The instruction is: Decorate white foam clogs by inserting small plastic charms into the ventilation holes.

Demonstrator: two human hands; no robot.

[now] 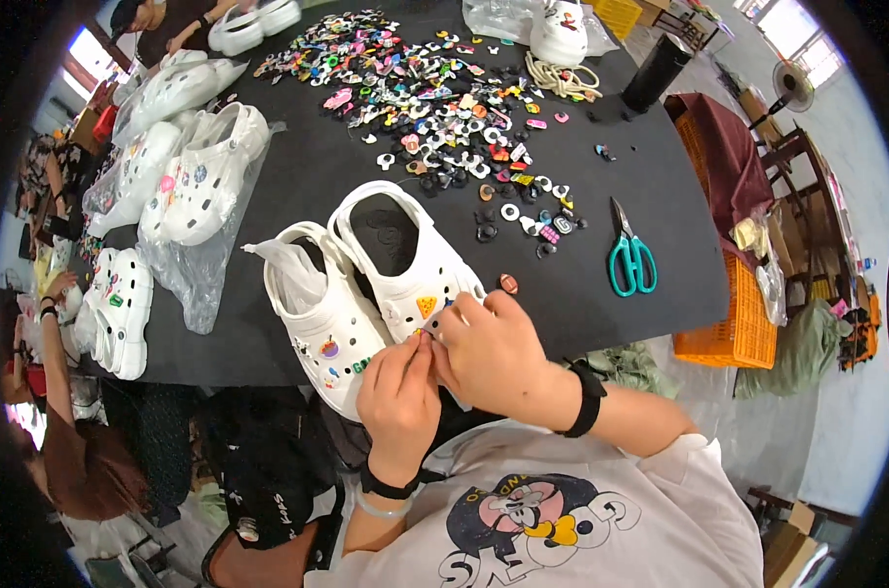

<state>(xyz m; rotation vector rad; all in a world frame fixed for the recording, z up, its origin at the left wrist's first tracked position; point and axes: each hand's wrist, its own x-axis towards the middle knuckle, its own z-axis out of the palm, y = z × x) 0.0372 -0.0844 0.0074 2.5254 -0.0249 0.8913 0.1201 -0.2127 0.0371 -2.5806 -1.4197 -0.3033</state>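
A pair of white clogs stands at the table's near edge, toes toward me. The left clog [302,304] has clear plastic stuffed inside and several colourful charms on its toe. On the right clog [420,260] a pizza-slice charm [426,306] shows beside my fingers. My left hand [400,407] and my right hand [498,353] meet over this clog's toe, both closed. Their fingertips pinch a tiny, partly yellow shoe charm [418,332], mostly hidden by the fingers. A brown football-shaped charm [508,283] lies just beyond my right hand.
A big heap of loose charms [434,108] spreads over the black table [581,333]. Teal-handled scissors [631,255] and a black cylinder [658,73] lie and stand on the right. Bagged white clogs [204,176] line the left side. Other people work at the left and far edges.
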